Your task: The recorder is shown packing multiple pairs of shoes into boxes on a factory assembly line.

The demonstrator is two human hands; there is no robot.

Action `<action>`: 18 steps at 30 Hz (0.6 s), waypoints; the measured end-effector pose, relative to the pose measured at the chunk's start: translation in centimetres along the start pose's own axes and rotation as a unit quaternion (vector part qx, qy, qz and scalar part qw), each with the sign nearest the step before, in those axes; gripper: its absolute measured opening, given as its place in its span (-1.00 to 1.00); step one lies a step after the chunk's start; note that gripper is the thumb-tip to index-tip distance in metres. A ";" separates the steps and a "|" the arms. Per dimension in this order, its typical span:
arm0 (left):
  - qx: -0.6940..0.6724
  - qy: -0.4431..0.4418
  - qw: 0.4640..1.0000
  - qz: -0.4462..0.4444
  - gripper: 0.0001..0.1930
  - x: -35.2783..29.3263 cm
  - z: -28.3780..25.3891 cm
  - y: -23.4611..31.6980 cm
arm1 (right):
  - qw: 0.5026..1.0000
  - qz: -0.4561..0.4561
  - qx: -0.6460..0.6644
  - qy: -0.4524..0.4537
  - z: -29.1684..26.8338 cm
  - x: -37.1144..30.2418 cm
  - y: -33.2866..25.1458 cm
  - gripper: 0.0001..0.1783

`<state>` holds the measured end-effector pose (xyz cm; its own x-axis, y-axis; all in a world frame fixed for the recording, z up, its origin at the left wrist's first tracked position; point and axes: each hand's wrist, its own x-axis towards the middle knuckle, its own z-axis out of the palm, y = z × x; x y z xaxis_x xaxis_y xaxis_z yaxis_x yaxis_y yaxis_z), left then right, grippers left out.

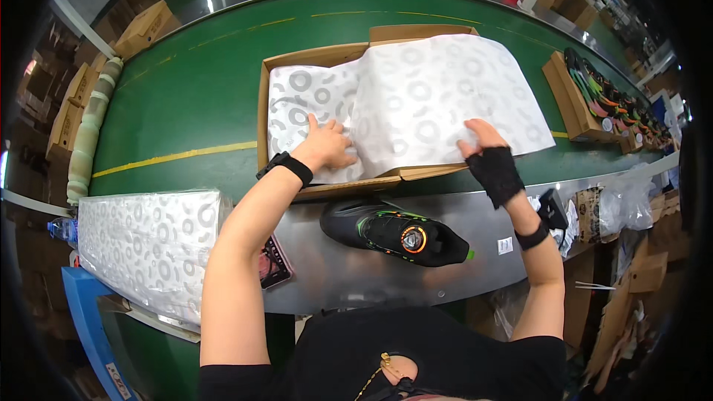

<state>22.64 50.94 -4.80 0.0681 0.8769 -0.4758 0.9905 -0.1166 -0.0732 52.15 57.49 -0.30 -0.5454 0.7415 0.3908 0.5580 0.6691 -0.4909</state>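
My left hand [327, 146] lies with fingers spread on white wrapping paper [438, 93] printed with grey rings and curved marks. This sheet lines an open brown cardboard shoebox [316, 191] and spreads out over its right side. At the sheet's near right part is my right hand [490, 157], in a black fingerless glove, thumb and forefinger apart against the paper. A single black sports shoe [401, 234] with green trim and an orange-ringed dial rests on the metal ledge just below the box. What the paper covers inside the box is hidden.
A wrapped stack of patterned paper [148, 245] stands at the left beside a phone-like device [275, 263]. Under the box runs a green conveyor belt [186, 115]. Far right, a carton [572, 104] stands beside several colourful shoes [613, 93]. A metal ledge [349, 282] borders the belt.
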 end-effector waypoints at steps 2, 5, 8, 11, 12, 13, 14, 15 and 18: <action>-0.035 0.064 0.997 -0.018 -0.46 0.0 1.6 -0.3 | 0.993 -0.010 0.030 0.117 -1.9 -1.5 -2.2 -0.73; -0.189 0.322 0.927 0.038 -0.43 -1.2 1.2 0.2 | 0.986 0.100 0.071 0.115 -3.0 -6.2 -1.7 -0.81; -0.395 0.246 0.875 0.130 -0.30 -6.1 -1.7 3.4 | 0.971 0.210 0.090 -0.070 -2.4 -10.7 0.7 -0.73; -0.282 0.362 0.846 0.270 -0.12 -9.8 0.1 7.0 | 0.915 0.232 0.268 -0.192 -0.1 -14.3 2.4 -0.51; -0.246 0.336 0.868 0.270 -0.03 -10.3 0.6 8.1 | 0.905 0.193 0.321 -0.203 0.6 -15.0 2.3 -0.46; -0.232 0.331 0.876 0.264 -0.02 -10.3 1.2 8.9 | 0.904 0.196 0.322 -0.201 0.9 -15.1 1.8 -0.46; -0.217 0.328 0.883 0.258 -0.02 -10.1 1.7 9.5 | 0.867 0.252 0.374 -0.212 1.2 -15.2 1.1 -0.44; -0.230 0.323 0.882 0.253 -0.05 -9.7 2.0 9.9 | 0.824 0.304 0.424 -0.220 1.3 -15.1 0.5 -0.42; -0.287 0.327 0.860 0.265 -0.11 -9.5 2.5 9.7 | 0.793 0.315 0.466 -0.233 0.1 -13.9 -1.1 -0.41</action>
<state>31.34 40.33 -3.19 0.3953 0.8682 0.3001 0.6825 -0.4962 0.5366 59.08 46.45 -5.26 -0.6352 0.6694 -0.3852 0.2250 -0.3168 -0.9214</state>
